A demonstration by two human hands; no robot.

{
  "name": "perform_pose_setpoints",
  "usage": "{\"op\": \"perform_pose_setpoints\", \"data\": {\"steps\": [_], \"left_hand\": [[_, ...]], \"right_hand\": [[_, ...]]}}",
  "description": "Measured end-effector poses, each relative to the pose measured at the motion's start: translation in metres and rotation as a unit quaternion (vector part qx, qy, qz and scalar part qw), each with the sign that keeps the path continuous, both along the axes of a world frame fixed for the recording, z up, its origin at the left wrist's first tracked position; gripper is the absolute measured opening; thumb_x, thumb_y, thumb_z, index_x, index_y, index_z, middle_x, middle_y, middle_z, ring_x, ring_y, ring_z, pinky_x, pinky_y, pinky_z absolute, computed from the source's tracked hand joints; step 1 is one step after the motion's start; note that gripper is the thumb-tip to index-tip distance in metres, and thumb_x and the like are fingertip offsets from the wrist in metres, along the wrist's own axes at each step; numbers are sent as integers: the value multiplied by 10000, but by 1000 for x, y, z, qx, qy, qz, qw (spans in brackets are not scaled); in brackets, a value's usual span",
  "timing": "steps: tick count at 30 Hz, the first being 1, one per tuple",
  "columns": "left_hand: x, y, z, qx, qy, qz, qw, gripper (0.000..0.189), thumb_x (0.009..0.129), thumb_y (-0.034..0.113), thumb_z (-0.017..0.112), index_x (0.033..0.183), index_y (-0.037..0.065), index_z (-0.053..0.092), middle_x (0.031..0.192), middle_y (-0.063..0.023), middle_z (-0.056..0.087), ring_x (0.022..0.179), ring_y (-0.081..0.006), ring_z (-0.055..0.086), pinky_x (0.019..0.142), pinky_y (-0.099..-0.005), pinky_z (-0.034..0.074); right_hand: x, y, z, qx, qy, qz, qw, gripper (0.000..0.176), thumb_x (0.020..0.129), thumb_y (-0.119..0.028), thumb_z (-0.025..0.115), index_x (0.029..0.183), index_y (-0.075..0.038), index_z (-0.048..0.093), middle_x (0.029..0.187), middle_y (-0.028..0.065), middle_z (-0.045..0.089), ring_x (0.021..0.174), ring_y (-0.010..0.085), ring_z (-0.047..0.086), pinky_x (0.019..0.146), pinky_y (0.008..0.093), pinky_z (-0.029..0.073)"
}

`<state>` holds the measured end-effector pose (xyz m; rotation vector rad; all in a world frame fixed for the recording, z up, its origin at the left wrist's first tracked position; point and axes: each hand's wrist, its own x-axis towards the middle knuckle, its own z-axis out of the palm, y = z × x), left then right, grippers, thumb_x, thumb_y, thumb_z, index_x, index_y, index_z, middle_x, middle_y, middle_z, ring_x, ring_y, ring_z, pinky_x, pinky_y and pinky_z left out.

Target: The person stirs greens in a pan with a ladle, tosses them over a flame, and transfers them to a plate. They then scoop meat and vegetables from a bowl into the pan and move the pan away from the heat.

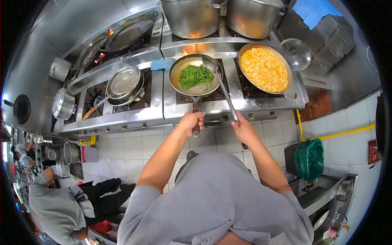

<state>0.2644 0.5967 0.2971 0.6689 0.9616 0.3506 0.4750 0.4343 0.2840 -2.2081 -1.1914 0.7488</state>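
Note:
My left hand (190, 123) is closed round the dark handle of a frying pan (176, 73) at the middle of the stove. Green beans (195, 76), or similar thin green strips, lie heaped in the pan. Closed on the long metal handle of a ladle (226, 92) is my right hand (243, 128). The ladle's head rests inside the pan at its upper right, beside the greens. To the right, a wide pan (290, 77) holds a chunky orange-yellow food (263, 69).
Two large pots (192, 18) stand behind. A strainer (124, 81) sits over a pot at left. A blue cloth (162, 64) lies beside my pan. A glass lid (297, 55) is at right. Flames burn under rear-left pans (130, 32). Another person (61, 204) works behind at left.

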Motion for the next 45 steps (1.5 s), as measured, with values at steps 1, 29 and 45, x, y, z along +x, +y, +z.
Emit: {"op": "perform_pose_setpoints", "data": {"steps": [1,29,45], "left_hand": [[-2,1,-1,1,-2,2,1000,163,925,78,633,873,78,479,702,-8,496,541,-128,478,486,-341,447],[-28,-77,-14,151,53,-59,985,109,813,66,593,888,38,519,614,-40,497,480,-161,491,437,-332,425],[-21,-60,0,107,46,-46,992,110,854,92,609,820,69,506,631,-21,480,486,-145,469,456,-317,436]], "right_hand": [[-2,16,-2,-4,77,1,997,660,979,-295,600,1569,-148,342,1170,242,690,1049,411,670,926,465,512],[43,-52,135,-138,-241,98,956,481,949,-263,623,1427,-293,570,1063,167,725,963,360,690,848,479,545],[25,-79,60,25,-45,4,999,556,958,-195,646,1491,-256,499,975,181,705,888,376,678,811,429,529]]}}
